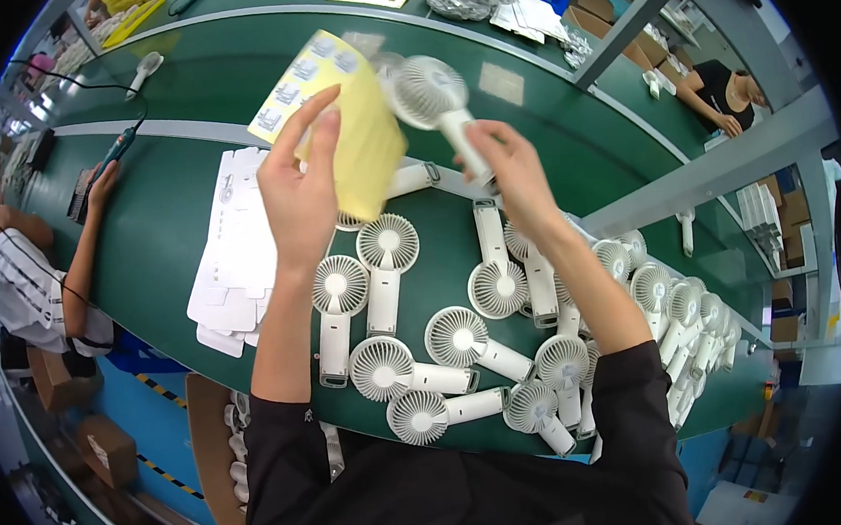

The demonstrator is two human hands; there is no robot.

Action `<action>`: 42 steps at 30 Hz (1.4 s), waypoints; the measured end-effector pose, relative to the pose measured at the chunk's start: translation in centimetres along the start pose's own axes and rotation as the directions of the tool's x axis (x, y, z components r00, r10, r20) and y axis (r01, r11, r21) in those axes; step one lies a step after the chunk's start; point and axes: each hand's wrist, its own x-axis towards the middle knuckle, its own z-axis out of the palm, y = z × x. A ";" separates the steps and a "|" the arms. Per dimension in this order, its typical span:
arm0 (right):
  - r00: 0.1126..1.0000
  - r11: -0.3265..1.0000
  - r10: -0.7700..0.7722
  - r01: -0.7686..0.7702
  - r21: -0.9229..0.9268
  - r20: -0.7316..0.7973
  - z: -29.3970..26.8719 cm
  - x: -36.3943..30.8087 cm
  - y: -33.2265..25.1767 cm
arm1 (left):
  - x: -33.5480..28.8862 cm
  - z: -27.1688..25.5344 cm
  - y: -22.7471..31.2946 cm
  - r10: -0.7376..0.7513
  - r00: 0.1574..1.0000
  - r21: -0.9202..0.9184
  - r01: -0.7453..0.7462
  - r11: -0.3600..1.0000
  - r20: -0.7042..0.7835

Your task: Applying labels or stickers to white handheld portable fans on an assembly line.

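My left hand point(298, 188) grips a yellow sheet of labels point(359, 122), its printed stickers along the upper left part. The lower part of the sheet is blurred. In my right hand point(519, 175) is a white handheld fan point(432, 90), held by its handle with the round grille up and facing me. Fan and sheet are side by side above the green table point(177, 210). Below my hands lie several more white fans point(340, 285), their heads and handles turned various ways.
Flat white card pieces point(229, 240) are stacked left of my left forearm. A dense row of fans point(683, 309) lines the right side. A metal post point(695, 188) rises there. At the left, a co-worker's hand point(100, 191) holds a corded tool. A cardboard box point(210, 439) with white parts stands below.
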 end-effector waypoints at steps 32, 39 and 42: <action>0.409 0.223 -0.754 0.895 -0.386 0.514 7.7 3.7 -3.8 | 1.3 -3.7 -0.6 0.013 0.935 0.331 -0.137 0.934 0.353; 0.516 0.383 -0.703 0.855 -0.350 0.490 7.7 4.8 -3.6 | 1.6 -3.8 -1.1 -0.031 0.941 0.370 -0.102 0.923 0.336; 0.431 0.274 -0.709 0.897 -0.346 0.558 7.5 5.1 -3.3 | 1.8 -3.6 -1.6 -0.037 0.936 0.387 -0.109 0.916 0.351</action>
